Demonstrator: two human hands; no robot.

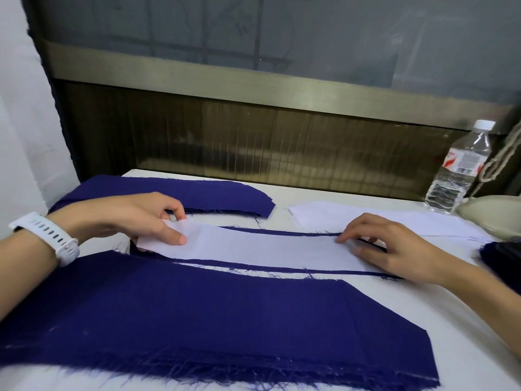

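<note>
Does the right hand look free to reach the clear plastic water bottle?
Probably yes: the right hand only rests fingertips on the white fabric strip, and just flat white sheets lie before the clear plastic water bottle.

Across the near side of the white desk (310, 194), a broad navy cloth panel (197, 320), frayed along its front hem. At back left, a curved navy piece (220, 197). Farther right, a white fabric sheet (380, 221). Beyond that, an upright clear water bottle (456, 170), white-capped.

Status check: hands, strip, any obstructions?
Left hand pinches left end of white strip. Right hand presses its right end. Strip lies along navy band. Water bottle stands apart, far right.
</note>
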